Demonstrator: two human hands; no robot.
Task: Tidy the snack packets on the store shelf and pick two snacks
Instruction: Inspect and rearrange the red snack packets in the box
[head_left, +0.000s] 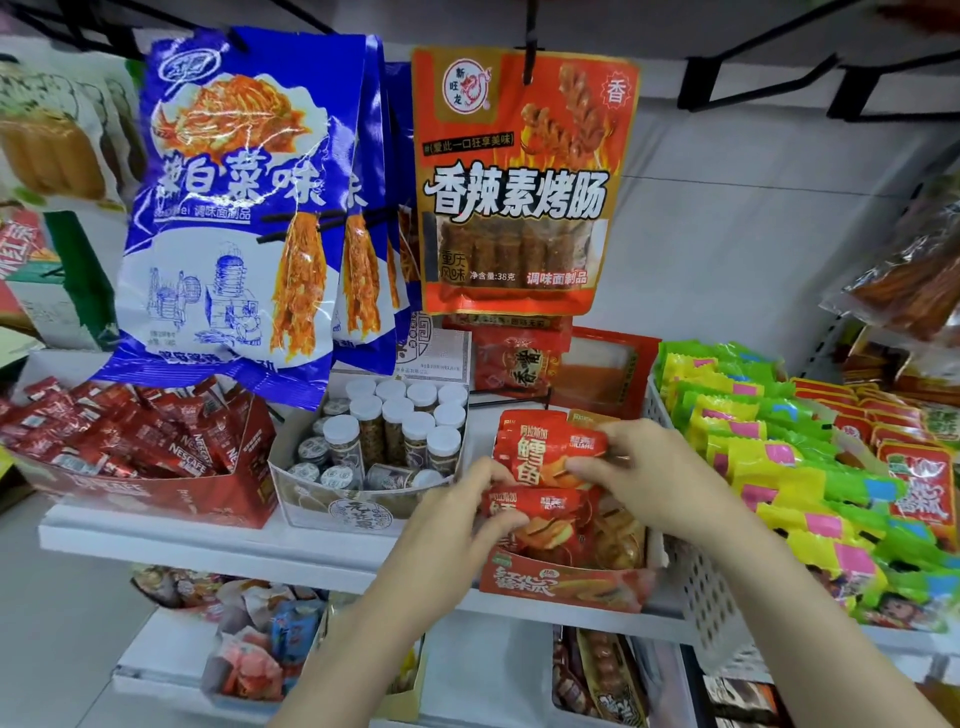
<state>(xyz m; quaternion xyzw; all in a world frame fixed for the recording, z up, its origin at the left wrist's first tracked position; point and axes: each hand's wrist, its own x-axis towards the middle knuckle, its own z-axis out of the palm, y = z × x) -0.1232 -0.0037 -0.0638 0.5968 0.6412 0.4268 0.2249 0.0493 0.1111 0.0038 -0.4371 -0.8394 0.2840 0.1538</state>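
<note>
Both hands pinch red snack packets in the box (566, 584): right hand (649, 480) on the upright packet (540, 449), top toward 12 o'clock; left hand (457, 530) on the lower packet (540, 512).

Both forearms bare, no sleeves; left hand (457, 525), right hand (649, 478) ungloved.

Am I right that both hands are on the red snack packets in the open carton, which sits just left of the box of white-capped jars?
Not quite: the head view shows the carton just right of the box of white-capped jars. Both the left hand and right hand are indeed on the red snack packets.
</note>
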